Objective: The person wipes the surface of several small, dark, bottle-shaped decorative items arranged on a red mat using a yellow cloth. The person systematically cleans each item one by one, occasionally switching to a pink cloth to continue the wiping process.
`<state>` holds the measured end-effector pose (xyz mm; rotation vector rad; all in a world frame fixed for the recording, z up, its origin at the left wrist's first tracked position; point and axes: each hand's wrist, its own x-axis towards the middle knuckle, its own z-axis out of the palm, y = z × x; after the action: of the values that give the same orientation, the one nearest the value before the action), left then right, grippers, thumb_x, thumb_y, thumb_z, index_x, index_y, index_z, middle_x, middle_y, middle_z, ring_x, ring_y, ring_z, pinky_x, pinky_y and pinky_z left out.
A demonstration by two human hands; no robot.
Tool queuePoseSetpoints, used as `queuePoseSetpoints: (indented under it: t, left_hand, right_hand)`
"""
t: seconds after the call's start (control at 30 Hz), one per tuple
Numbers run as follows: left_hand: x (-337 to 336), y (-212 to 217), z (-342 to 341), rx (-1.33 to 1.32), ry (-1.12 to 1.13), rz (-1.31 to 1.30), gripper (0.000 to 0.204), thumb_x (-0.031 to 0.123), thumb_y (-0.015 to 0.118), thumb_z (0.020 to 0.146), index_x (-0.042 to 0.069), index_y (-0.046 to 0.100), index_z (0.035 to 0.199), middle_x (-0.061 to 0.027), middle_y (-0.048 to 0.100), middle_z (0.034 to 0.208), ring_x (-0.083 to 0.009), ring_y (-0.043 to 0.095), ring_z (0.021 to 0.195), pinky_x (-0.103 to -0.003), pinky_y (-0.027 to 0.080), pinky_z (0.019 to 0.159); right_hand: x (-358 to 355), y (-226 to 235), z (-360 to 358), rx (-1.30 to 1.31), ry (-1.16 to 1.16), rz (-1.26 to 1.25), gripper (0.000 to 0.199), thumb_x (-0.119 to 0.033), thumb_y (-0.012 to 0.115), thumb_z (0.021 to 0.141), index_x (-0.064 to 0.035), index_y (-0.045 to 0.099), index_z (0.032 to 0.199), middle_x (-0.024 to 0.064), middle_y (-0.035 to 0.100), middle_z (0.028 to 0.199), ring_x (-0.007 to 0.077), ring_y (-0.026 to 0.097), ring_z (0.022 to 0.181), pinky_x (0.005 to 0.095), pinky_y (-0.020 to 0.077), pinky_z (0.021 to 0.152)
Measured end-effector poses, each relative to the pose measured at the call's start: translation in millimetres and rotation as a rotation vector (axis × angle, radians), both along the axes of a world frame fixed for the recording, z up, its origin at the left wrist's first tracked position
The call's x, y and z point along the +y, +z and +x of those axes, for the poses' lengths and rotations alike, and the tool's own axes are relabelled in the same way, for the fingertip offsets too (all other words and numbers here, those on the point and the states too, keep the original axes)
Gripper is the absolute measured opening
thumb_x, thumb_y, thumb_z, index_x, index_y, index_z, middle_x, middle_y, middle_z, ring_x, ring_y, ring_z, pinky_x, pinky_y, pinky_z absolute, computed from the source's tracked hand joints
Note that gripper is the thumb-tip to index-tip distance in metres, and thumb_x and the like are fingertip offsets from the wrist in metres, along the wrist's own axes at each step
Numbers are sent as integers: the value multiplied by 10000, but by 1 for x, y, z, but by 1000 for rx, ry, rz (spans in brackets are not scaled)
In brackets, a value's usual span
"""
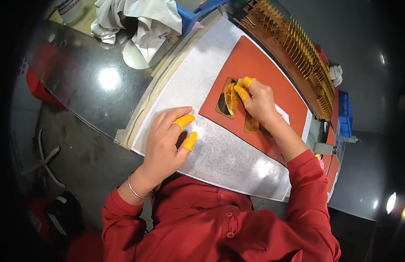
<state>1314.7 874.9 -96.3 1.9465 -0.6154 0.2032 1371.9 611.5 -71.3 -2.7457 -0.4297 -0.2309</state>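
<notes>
My right hand (258, 101), with yellow finger cots on its thumb and finger, is pinched at the edge of a thin gold-coloured rectangular plate (225, 104). The plate has a fine mesh pattern and a dark area, and it lies over an orange-red mat (237, 61). Something small and dark shows at the fingertips, too covered to name. A second gold patterned piece (251, 124) lies on the mat below my right wrist. My left hand (165, 142), also with two yellow finger cots, hovers or rests over the pale work surface (211, 150), its thumb and fingers apart and holding nothing.
A brown rack (294, 56) holding many gold pieces runs along the mat's far right side. White crumpled cloth (152, 22) lies at the back left beside a blue bin (188, 19). A tape roll (327, 148) and a blue box (344, 114) stand at right.
</notes>
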Motion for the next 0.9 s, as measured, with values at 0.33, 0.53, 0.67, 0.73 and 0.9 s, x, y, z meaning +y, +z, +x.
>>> queuePoseSetpoints:
  t: [0.33, 0.53, 0.67, 0.73, 0.9]
  left_hand:
    - [0, 1, 0, -3, -1, 12, 258, 55, 657, 727, -24, 598, 965, -143, 577, 1123, -330, 539, 994, -394, 421, 862]
    - [0, 2, 0, 11, 2, 11, 258, 50, 656, 725, -25, 600, 965, -142, 578, 1120, -329, 541, 991, -393, 422, 862]
    - [1, 0, -1, 14, 4, 4, 259, 48, 654, 726, -27, 598, 968, -142, 579, 1117, -328, 540, 994, -393, 422, 865]
    - [0, 1, -1, 12, 1, 13, 258, 45, 652, 727, -27, 597, 968, -142, 578, 1116, -328, 540, 994, -392, 421, 866]
    - [0, 2, 0, 17, -8, 15, 258, 38, 651, 725, -29, 595, 968, -144, 578, 1117, -327, 539, 994, -391, 420, 867]
  right_hand:
    - [4, 0, -15, 90, -37, -117, 99, -100, 623, 817, -47, 645, 898, 146, 633, 787, 304, 624, 663, 370, 499, 587]
    - [9, 2, -20, 40, 20, 18, 78, -91, 635, 765, -22, 629, 801, 152, 609, 714, 326, 600, 626, 416, 483, 561]
    - [8, 1, -11, 92, -40, 53, 103, -129, 634, 797, -30, 635, 824, 159, 617, 727, 335, 604, 633, 416, 482, 570]
    - [7, 7, -1, 115, -97, 83, 109, -140, 629, 803, -32, 640, 822, 164, 621, 742, 344, 603, 635, 422, 480, 575]
    - [-7, 2, 30, 72, -97, -70, 123, -134, 609, 821, -14, 627, 839, 173, 620, 766, 333, 605, 666, 399, 479, 604]
